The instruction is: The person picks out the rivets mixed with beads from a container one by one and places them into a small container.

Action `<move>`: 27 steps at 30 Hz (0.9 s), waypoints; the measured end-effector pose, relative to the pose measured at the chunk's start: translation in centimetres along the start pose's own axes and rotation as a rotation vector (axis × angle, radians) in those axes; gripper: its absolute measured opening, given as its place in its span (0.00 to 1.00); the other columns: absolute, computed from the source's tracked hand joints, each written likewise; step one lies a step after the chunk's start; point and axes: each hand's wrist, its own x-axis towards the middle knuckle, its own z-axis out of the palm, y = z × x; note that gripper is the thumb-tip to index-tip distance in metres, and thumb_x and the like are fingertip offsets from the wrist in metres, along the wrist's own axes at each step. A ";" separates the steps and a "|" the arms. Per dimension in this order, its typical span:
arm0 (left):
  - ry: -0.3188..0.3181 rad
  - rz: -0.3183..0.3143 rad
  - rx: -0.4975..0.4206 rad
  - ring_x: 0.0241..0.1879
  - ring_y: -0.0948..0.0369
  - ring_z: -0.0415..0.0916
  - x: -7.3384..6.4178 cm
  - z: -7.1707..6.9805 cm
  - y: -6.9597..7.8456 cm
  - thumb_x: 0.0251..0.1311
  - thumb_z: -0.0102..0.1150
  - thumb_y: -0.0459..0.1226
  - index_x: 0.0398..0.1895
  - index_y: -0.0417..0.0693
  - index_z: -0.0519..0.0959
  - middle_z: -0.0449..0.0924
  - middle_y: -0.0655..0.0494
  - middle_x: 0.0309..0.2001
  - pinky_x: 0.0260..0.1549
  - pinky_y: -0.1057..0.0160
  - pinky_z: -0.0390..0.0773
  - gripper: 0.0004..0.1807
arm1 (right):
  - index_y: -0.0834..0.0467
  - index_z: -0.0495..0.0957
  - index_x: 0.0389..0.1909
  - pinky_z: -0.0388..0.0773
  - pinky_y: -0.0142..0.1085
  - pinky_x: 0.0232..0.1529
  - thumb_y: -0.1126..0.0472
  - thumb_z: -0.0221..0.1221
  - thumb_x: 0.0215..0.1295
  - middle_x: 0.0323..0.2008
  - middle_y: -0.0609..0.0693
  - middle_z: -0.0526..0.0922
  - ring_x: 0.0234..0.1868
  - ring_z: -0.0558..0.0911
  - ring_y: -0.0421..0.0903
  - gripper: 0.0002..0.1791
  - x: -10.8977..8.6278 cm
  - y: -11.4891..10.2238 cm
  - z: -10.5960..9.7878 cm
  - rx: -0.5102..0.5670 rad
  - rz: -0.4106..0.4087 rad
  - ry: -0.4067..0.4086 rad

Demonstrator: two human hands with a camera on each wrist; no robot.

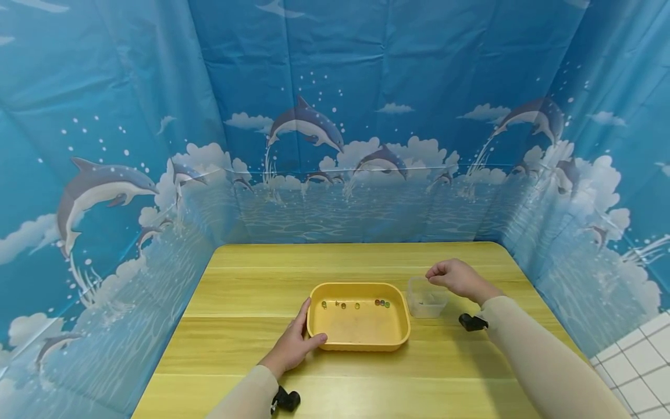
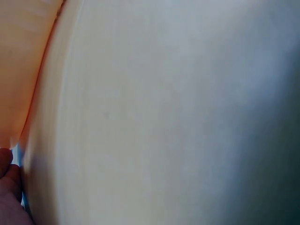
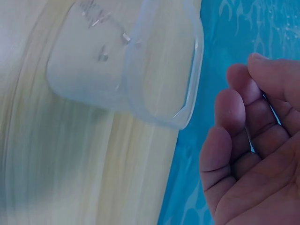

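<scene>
A yellow rectangular tray [image 1: 358, 344] sits on the table. My left hand [image 1: 293, 343] holds its front left corner, thumb at the rim and fingers along the left wall. In the left wrist view a few fingers [image 2: 10, 187] show beside the tray's orange-looking side [image 2: 23, 70]. Several small glass marbles [image 1: 382, 303] lie in the tray. To its right stands a clear plastic container [image 1: 430, 310]. My right hand [image 1: 458, 278] hovers by that container's far rim, fingers bent, thumb close over the forefinger. Whether something is between them is hidden.
The yellow wood-grain table [image 1: 251, 291] bears the tray and container. Blue dolphin-print curtains [image 1: 335, 203] hang round its back and sides. White tiles [image 1: 641, 361] appear at the lower right. A black wrist device [image 1: 473, 322] sits at each cuff.
</scene>
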 end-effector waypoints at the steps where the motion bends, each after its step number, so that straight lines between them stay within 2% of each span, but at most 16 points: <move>1: 0.000 0.000 0.000 0.78 0.43 0.61 0.0 0.0 0.0 0.71 0.67 0.50 0.88 0.63 0.37 0.56 0.37 0.82 0.76 0.38 0.60 0.56 | 0.63 0.84 0.56 0.82 0.57 0.58 0.58 0.60 0.78 0.55 0.59 0.87 0.59 0.84 0.61 0.15 0.0 0.1 0.0 0.002 0.009 0.002; 10: 0.006 -0.009 -0.003 0.79 0.41 0.59 0.1 0.0 -0.1 0.70 0.67 0.51 0.88 0.65 0.38 0.56 0.37 0.82 0.76 0.37 0.59 0.56 | 0.64 0.84 0.57 0.82 0.56 0.55 0.60 0.60 0.77 0.55 0.61 0.86 0.58 0.84 0.62 0.15 -0.5 1.0 -0.1 -0.010 0.029 0.015; 27: 0.003 0.001 -0.008 0.77 0.42 0.61 0.0 0.0 -0.1 0.70 0.67 0.50 0.88 0.65 0.38 0.57 0.38 0.81 0.75 0.38 0.62 0.56 | 0.64 0.84 0.57 0.82 0.57 0.56 0.59 0.61 0.77 0.54 0.60 0.87 0.59 0.83 0.61 0.16 -0.3 1.1 0.1 0.013 0.052 0.003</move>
